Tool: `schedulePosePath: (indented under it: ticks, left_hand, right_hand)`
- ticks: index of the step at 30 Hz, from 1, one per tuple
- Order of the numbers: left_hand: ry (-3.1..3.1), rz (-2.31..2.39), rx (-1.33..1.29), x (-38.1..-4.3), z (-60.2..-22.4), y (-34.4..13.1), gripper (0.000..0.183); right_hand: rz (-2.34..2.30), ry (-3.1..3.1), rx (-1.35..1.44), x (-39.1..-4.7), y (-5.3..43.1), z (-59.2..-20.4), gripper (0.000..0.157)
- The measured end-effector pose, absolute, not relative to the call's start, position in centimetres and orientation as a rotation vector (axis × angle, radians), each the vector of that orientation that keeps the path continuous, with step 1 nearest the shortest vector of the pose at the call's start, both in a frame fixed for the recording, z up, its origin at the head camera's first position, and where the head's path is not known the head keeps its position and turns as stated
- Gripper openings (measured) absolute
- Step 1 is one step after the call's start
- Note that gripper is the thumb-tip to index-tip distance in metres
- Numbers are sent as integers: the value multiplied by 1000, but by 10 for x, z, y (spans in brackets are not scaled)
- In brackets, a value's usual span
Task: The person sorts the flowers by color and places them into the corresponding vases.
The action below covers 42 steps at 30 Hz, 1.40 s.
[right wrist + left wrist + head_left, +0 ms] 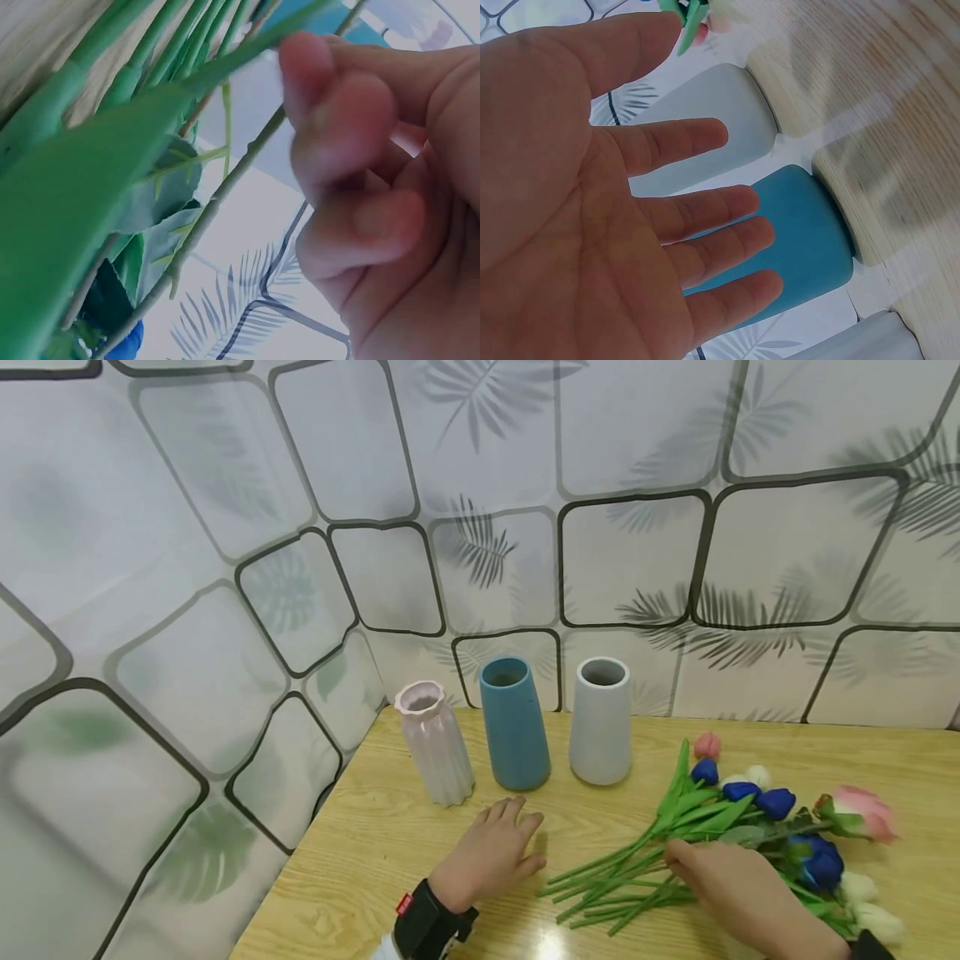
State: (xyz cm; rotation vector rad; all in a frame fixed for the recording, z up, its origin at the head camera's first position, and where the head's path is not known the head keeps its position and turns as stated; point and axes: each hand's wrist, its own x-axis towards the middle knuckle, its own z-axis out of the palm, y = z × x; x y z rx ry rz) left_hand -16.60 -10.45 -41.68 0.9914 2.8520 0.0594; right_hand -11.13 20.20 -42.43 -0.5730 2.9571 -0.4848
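My left hand [487, 852] hovers low over the table in front of the vases, fingers spread and palm bare in the left wrist view. Behind it stand a pink fluted vase [437, 752], a blue vase [516, 735] and a white vase [601, 727], all upright with visible open mouths. On the right, my right hand [735, 885] reaches over a bunch of flowers with long green stems [622, 877]. Its thumb and curled fingers pinch a green flower stem [247, 52], which carries a broad leaf [82, 187]; the pinch point is partly hidden.
Blue tulips [776, 803], a pink rose [862, 814], a blue rose [821, 862] and white blooms [873, 922] lie toward the right of the wooden table [360, 877]. A patterned curtain [637, 560] hangs close behind the vases and along the left.
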Motion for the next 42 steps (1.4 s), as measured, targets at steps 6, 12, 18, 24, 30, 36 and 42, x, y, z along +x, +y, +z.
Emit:
schedulePosePath:
  ticks: [6, 12, 18, 24, 30, 36, 42]
  left_hand:
    - [2855, 53, 993, -166, -417, -105, 54]
    - [2856, 51, 1006, -167, -418, -104, 54]
    - [2852, 44, 997, -166, -417, -104, 55]
    - [2844, 49, 980, -166, -416, -104, 55]
    - [2842, 50, 979, -166, -418, -105, 54]
    - [2840, 44, 972, -167, -420, -105, 53]
    - [2831, 51, 964, -166, -420, -105, 53]
  right_hand:
    - [-520, 2995, -575, -112, 204, -426, 10]
    - [-751, 2984, -280, -114, 198, -424, 7]
    - [-1384, 2680, 164, -114, 189, -419, 42]
    - [-2154, 2073, 569, -109, 182, -418, 57]
    - [-2667, 1338, 797, -107, 180, -423, 4]
    - [-2660, 1019, 726, -108, 186, -432, 19]
    - [-2596, 1079, 701, -113, 192, -439, 61]
